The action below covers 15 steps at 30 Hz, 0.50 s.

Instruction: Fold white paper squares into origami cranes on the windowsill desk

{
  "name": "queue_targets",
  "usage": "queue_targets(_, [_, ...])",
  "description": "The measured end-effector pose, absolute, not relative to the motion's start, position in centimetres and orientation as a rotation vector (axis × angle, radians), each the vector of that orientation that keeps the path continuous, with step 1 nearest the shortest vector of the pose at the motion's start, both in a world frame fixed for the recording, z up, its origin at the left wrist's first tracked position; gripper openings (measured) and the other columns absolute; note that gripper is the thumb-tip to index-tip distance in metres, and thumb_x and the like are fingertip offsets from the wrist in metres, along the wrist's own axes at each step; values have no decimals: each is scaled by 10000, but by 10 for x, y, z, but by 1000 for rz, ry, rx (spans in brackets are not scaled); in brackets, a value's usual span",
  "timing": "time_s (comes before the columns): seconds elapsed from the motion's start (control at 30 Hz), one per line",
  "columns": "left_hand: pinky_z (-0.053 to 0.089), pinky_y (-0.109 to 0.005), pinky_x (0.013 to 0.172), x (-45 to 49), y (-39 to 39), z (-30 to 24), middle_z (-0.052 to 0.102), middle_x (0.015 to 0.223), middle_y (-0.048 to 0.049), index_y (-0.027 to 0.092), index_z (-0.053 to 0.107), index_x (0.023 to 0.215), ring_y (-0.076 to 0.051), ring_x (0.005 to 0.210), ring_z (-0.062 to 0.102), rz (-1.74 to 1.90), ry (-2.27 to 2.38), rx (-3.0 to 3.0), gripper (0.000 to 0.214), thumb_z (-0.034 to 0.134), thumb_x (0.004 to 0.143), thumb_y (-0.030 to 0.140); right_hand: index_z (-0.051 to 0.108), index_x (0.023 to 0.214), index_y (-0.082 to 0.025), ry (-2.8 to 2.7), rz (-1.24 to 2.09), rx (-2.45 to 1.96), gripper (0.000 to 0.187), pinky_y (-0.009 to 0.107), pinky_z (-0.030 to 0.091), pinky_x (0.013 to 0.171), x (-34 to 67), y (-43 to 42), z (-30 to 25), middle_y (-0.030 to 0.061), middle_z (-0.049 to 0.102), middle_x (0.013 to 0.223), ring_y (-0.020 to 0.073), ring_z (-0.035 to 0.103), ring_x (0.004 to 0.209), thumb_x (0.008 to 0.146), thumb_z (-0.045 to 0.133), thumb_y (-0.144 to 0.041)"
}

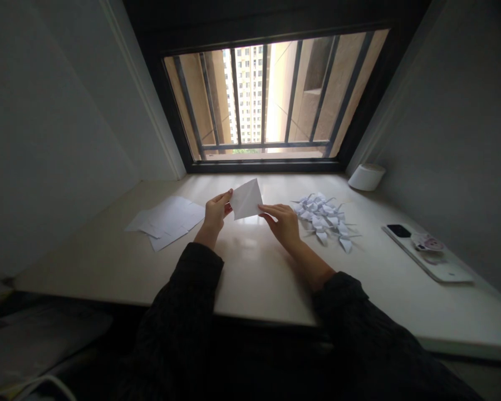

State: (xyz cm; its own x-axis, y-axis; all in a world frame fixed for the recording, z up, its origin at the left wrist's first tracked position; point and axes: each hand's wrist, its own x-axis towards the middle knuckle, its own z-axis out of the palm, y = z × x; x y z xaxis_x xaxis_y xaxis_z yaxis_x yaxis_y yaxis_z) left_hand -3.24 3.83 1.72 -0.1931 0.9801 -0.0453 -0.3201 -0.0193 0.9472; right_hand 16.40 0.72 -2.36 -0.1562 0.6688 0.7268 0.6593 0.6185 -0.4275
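A folded square of white paper (247,199) is held up over the sill, with a crease running diagonally across its face. My left hand (217,213) pinches its left corner between thumb and fingers. At the lower right corner, my right hand (283,223) grips the same paper with thumb and fingertips. To the left lies a loose stack of white paper sheets (171,220). On the right is a heap of small folded paper cranes (322,214), close beyond my right hand.
A phone (428,253) lies at the right, with a round sticker-like grip on its back. A white cylindrical object (366,177) stands tilted in the view at the back right corner. Behind the pale sill (250,267) is a barred window (259,106).
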Motion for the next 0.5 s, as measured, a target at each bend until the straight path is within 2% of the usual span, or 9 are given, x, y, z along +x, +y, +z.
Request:
queue_targets(0.3, [506,-281,690,-56,49,16,706,870,-93,146,698,782,-159,722,645,1430,1248,1053,453,785,539,517,722,956,-338,-1772,152,-1047,190,370,464,888,165,1,-13,-20,737,965,191,668,900,767,707,-333])
queue_targets(0.5, [462,-255,607,-74,56,6,694,758,-79,162,720,756,-154,667,618,1269,1347,1247,457,771,533,558,747,820,-309,-1762,186,-986,85,353,469,885,165,1,-10,-15,748,872,186,675,865,741,729,-334])
